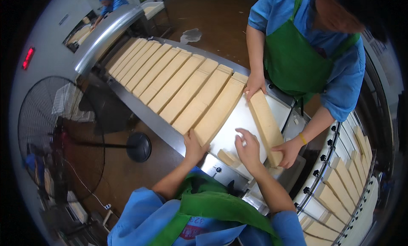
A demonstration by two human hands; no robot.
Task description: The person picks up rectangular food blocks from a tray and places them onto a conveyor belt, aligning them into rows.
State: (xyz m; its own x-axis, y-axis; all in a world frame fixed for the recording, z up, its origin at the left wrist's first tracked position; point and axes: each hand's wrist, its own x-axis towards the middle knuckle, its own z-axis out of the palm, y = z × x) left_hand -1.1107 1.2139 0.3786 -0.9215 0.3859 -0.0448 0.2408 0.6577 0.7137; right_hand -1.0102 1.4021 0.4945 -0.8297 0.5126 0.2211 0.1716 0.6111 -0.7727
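Observation:
My left hand (pixel 195 147) touches the near end of a long pale block of stacked sheets (pixel 220 107), the last in a row of several such blocks lying side by side across a white conveyor belt (pixel 234 121). Over the belt to the right, my right hand (pixel 248 147) is raised with its fingers apart and nothing in it. Just beyond it, a co-worker in a green apron grips another long block (pixel 264 124) by both ends, set at an angle. A short pale piece (pixel 228 157) lies near the belt's end, between my hands.
A curved conveyor (pixel 342 185) at the right carries several more blocks. Black knobs line its rail. At the left stands a wire-caged fan (pixel 62 139). A curved metal hood (pixel 110 35) spans the belt's far end. Another person is at work at the back left.

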